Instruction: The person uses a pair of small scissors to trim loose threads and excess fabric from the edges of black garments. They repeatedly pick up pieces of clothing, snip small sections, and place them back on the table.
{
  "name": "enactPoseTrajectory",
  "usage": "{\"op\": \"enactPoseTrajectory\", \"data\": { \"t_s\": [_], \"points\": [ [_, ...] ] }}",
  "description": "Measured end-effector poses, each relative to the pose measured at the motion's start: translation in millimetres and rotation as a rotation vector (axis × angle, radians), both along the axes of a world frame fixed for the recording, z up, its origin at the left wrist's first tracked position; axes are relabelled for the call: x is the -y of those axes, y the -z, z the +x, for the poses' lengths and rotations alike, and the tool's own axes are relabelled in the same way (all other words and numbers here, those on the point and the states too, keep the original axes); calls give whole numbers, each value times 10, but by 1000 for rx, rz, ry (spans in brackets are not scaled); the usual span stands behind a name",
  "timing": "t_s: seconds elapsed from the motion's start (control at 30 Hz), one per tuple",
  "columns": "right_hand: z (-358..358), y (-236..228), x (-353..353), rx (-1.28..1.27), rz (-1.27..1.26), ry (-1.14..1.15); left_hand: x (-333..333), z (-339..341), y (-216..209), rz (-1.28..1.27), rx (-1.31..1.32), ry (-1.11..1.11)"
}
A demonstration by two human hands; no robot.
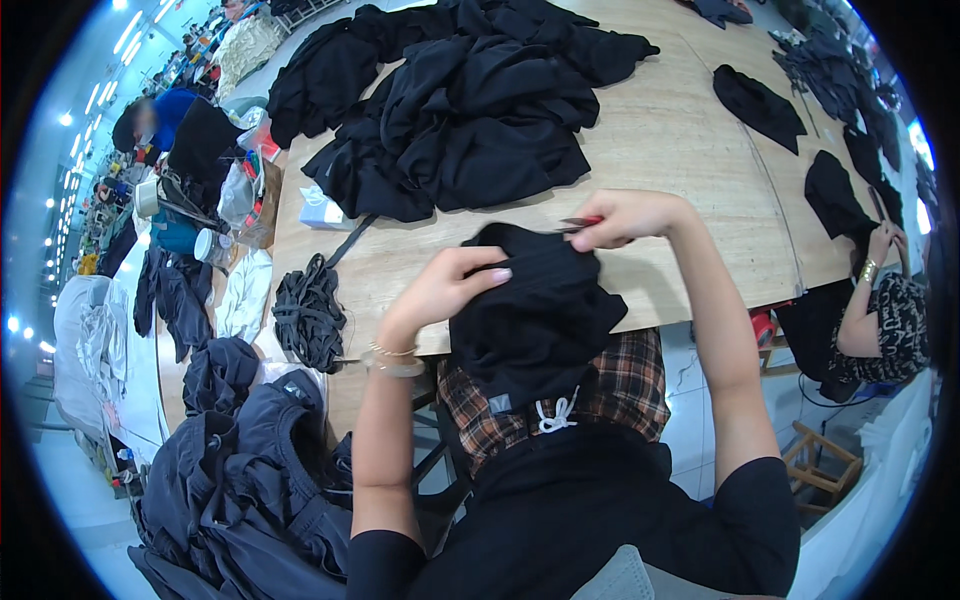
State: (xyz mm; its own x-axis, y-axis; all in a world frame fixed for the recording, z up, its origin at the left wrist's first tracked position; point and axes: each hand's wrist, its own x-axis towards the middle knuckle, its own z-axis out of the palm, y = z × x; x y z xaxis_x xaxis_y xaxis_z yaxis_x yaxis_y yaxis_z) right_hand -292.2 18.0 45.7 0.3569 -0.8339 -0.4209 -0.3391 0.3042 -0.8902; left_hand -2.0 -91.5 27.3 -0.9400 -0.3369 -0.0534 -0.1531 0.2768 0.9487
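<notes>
a black garment (530,320) was held up in front of the seated person, its upper part over the near edge of the bench (690,225) and its lower part hanging over the lap. the left hand (445,285) gripped the left side of its banded upper edge, thumb on top of the cloth, fingers closed on the fabric. the right hand (630,218) was at the right end of the same band, its fingers closed around a small red tool (587,220) with a thin dark blade pointing left; whether those fingers also pinched the cloth could not be told. a white cord (556,412) tied in a bow showed just below the garment, against brown plaid cloth (635,380) on the lap.

beyond the hands, a large heap of black cloth (480,125) spread over the bench. a tissue box (325,210) was just beside its left lower edge, and a tangle of dark straps (308,315) lay nearer the person, with white cloth (245,295) to its left. dark garments (230,490) were piled at the person's left side. off to the right, a co-worker's hands (882,245) were near another dark piece (835,195), well apart from the person's own.
</notes>
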Motion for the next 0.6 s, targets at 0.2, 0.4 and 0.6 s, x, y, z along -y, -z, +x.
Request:
{"op": "enactPoseTrajectory", "data": {
  "t_s": [0.2, 0.4, 0.6],
  "points": [
    [-227, -498, -382, 9, -179, 116, 239, 790, -447, 57, 53, -124],
    [-282, -472, -397, 55, -301, 218, 237, 677, -411, 98, 35, -118],
    [-187, -510, -295, 56, -342, 229, 145, 355, -364, -55, 159, -99]
  ]
}}
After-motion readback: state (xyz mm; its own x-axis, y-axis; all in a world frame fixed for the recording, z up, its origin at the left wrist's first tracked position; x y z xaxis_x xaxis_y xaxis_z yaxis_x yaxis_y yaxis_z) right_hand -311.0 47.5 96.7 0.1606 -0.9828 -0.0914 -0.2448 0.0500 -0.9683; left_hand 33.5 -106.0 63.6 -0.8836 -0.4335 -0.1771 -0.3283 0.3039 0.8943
